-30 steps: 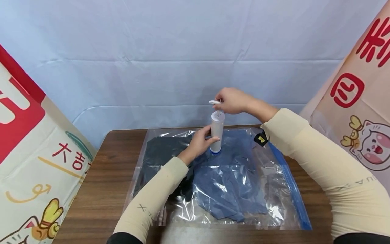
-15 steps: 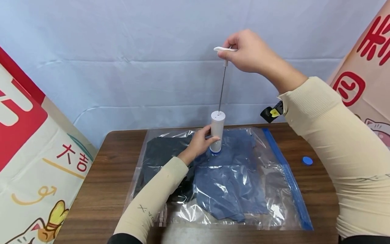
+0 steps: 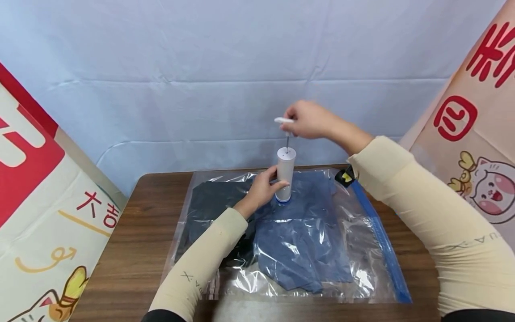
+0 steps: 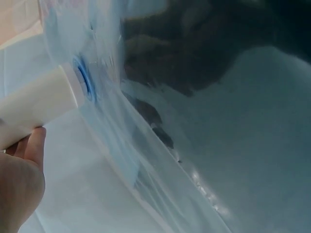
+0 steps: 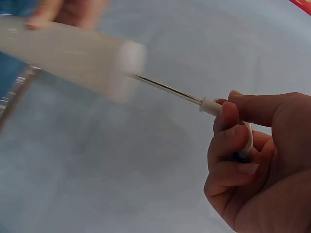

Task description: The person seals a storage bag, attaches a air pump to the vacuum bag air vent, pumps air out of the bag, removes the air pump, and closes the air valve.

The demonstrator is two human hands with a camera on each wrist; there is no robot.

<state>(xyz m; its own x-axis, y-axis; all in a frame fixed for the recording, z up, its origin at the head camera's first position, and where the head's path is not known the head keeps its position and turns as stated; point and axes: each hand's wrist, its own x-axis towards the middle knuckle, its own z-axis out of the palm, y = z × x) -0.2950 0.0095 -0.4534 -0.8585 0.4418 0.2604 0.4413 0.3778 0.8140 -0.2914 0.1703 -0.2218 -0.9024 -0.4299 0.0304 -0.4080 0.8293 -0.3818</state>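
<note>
A white hand pump point(image 3: 285, 172) stands upright on the blue valve ring point(image 4: 85, 80) of a clear plastic storage bag point(image 3: 362, 250). My left hand point(image 3: 261, 190) grips the pump's barrel low on its side, thumb across the front. With curled fingers my right hand point(image 3: 310, 120) holds the white pump handle point(image 3: 284, 120) above the barrel. A short length of metal rod point(image 5: 167, 89) shows between handle and barrel. Inside the bag lie a folded blue garment point(image 3: 301, 250) and a folded dark garment point(image 3: 219, 199).
The bag lies on a brown wooden table point(image 3: 120, 250), its blue zip edge point(image 3: 382, 241) at the right. A pale blue cloth point(image 3: 201, 112) hangs behind the table. Printed banners point(image 3: 483, 134) stand at both sides.
My right hand pulled the handle high, baring a long rod, then brought it back down near the barrel. My left hand stayed on the pump.
</note>
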